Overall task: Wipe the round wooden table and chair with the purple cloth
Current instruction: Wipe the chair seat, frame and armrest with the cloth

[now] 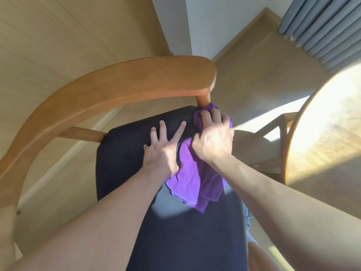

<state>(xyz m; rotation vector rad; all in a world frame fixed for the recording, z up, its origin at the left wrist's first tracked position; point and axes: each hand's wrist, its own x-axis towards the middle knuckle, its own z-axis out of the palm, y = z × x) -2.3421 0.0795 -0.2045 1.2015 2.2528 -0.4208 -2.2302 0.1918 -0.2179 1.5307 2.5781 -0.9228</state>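
Centre frame: right hand [213, 141] curls its grip round the bunched purple cloth [190, 173], pushing it against the chair [117, 83] post at the seat's far right corner; loose cloth trails toward lower centre. Left hand [162, 151] lies flat, fingers spread, on the dark seat cushion [125, 163], holding nothing. Round tabletop [332, 133] sits at right edge, sunlit. Judgement: wrap cloth round the post, keep the left hand bracing, then work along the curved backrest.
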